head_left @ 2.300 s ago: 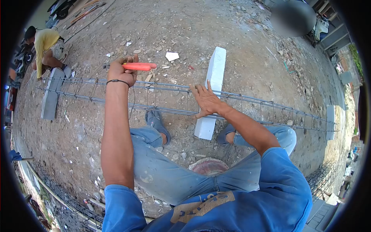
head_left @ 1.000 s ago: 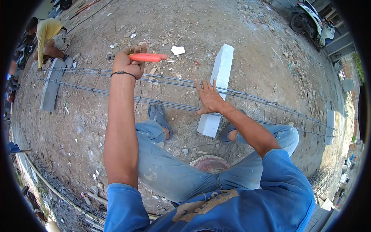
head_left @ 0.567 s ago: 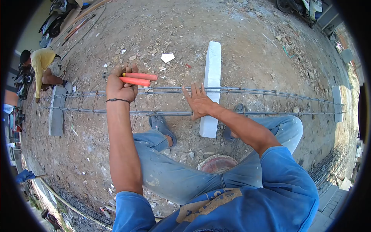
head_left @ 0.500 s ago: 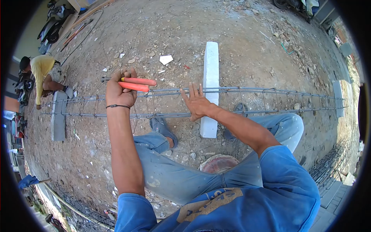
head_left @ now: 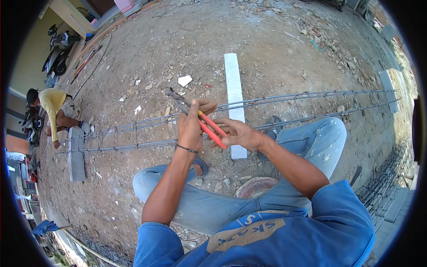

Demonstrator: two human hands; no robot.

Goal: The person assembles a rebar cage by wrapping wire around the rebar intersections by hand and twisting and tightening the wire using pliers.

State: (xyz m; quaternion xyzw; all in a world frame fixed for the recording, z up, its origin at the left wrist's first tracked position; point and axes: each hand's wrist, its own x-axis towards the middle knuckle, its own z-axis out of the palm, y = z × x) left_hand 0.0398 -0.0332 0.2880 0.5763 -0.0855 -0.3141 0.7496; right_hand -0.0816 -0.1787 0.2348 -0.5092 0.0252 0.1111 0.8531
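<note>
Left hand holds pliers, right hand seemingly touching them.

Forearms angled inward; left hand closed, right hand beside it, fingers bent.

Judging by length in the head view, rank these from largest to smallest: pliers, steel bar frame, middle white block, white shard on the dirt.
1. Steel bar frame
2. Middle white block
3. Pliers, held up nearer the camera, so they may look bigger than they are
4. White shard
</note>
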